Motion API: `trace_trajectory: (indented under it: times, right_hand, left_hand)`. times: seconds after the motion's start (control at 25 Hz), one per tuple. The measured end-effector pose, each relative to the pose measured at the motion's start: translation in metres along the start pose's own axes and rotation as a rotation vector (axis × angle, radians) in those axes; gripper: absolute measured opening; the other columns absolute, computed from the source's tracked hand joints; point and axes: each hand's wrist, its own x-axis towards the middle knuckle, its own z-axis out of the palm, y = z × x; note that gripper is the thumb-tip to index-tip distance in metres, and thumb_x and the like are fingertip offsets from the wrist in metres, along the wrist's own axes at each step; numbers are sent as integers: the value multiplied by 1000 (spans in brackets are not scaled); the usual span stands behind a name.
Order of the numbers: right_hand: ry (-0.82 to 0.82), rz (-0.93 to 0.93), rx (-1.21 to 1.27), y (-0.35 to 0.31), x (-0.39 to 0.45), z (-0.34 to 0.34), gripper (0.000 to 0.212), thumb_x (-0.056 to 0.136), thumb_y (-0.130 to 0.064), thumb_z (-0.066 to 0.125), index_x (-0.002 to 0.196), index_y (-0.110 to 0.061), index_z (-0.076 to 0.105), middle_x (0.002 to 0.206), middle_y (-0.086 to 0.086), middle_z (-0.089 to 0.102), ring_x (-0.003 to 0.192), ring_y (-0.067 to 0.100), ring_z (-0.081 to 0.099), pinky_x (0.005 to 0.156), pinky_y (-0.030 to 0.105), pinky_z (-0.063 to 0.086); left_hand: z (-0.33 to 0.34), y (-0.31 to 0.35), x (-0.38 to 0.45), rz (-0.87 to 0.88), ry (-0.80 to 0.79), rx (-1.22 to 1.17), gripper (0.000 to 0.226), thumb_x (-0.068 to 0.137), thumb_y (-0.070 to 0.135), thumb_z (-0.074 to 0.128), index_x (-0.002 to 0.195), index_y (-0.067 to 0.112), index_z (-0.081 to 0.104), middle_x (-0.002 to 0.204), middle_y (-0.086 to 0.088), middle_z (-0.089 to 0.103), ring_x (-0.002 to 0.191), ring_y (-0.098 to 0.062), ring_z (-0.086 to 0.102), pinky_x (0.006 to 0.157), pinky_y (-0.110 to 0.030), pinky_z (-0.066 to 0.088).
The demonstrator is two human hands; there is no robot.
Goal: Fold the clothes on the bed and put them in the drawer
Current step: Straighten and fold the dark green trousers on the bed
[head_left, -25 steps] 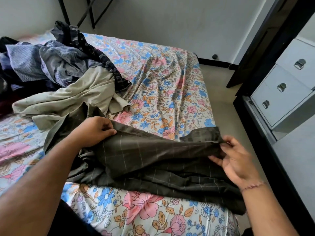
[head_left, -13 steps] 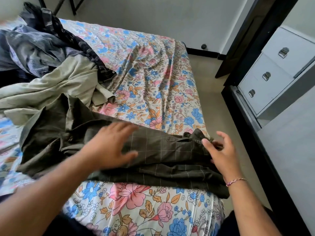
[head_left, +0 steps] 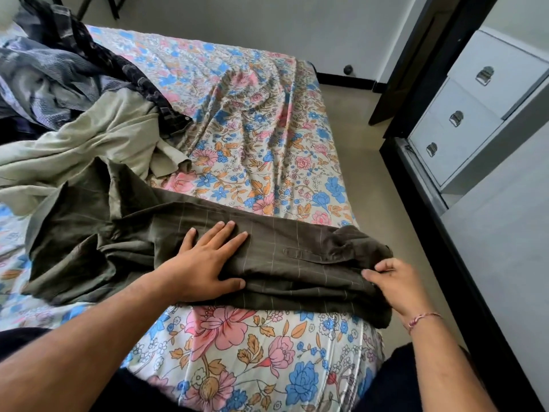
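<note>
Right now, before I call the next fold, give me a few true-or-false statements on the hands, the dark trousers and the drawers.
1. The left hand lies flat, fingers straight, on the dark checked trousers. True.
2. The right hand is off the trousers and holds nothing. False: it grips the trousers' right end at the bed's edge.
3. The trousers lie on the floral bedsheet, near its front edge. True.
4. One white drawer stands pulled open. False: all three drawers in view look closed.
5. The beige garment is neatly folded. False: it lies crumpled in the pile behind the trousers.
</note>
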Motion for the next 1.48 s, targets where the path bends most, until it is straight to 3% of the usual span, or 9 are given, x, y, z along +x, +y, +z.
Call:
trace_trajectory:
  times: [0.16, 0.4, 0.56, 0.84, 0.96, 1.08, 1.16, 1.28, 1.48]
  right_hand:
    - [226, -16, 140, -6, 2, -2, 31, 84, -43, 77, 106, -25, 65, 107, 3, 72, 99, 25, 70, 89, 45, 59]
    - [-109, 192, 267, 8, 22, 15, 92, 44, -62, 98, 121, -24, 65, 108, 5, 77, 96, 28, 76, 88, 51, 61]
    - [4, 78, -32, -13, 12, 9, 31, 72, -39, 84, 84, -12, 75, 79, 9, 76, 80, 31, 74, 76, 45, 61]
    - [337, -315, -485, -59, -24, 0, 33, 85, -45, 72, 81, -16, 59, 72, 0, 64, 70, 31, 60, 57, 32, 47]
    - [370, -507, -190, -72, -36, -1, 12, 94, -35, 70, 99, -24, 69, 87, -8, 69, 79, 13, 64, 71, 27, 52]
    - [438, -500, 185, -60, -31, -7, 21, 99, -24, 63, 117, -16, 70, 98, -10, 68, 87, -4, 63, 75, 6, 48]
    - [452, -446, 272, -51, -28, -5, 21, 102, -22, 59, 120, -15, 68, 100, -5, 68, 92, 8, 66, 71, 4, 48]
    - [290, -440, 239, -53, -37, 17, 18, 106, -21, 55, 118, -19, 67, 102, -5, 69, 90, 18, 67, 71, 12, 54]
    - [-236, -578, -79, -67, -53, 67, 39, 105, -37, 54, 144, -35, 54, 142, -24, 50, 128, -19, 43, 102, 10, 38]
  left_hand:
    - [-2, 31, 2, 72, 95, 37, 98, 88, 86, 30, 165, 38, -6, 172, 4, -19, 158, -15, -21, 125, -63, -8]
    - [30, 171, 34, 245, 180, 14, 120, 83, 80, 53, 165, 20, -10, 174, -7, -13, 159, -24, -18, 124, -65, -10]
    - [67, 223, 52, 74, 251, -8, 130, 77, 77, 65, 165, 14, -7, 174, -17, -2, 160, -32, -13, 121, -71, -10]
    - [68, 239, 63, -134, 450, -205, 102, 84, 50, 65, 166, 14, 14, 172, -8, 23, 161, -23, 11, 126, -61, -8]
    - [61, 237, 72, -180, 626, -626, 72, 82, 36, 42, 153, 24, 49, 149, 5, 59, 146, -15, 45, 129, -49, 11]
    - [47, 214, 71, -334, 726, -1715, 38, 94, 10, 48, 123, 18, 70, 108, 5, 76, 104, -13, 67, 99, -34, 52]
    - [38, 196, 63, -222, 828, -2343, 35, 101, 26, 54, 129, 8, 67, 116, -7, 74, 107, -22, 67, 95, -34, 55]
    - [25, 188, 44, -228, 770, -2544, 66, 104, 59, 36, 142, 11, 61, 138, -11, 68, 129, -26, 64, 112, -41, 46]
    - [36, 190, 34, -237, 582, -2469, 65, 105, 57, 36, 139, 8, 62, 138, -17, 67, 128, -28, 65, 110, -43, 49]
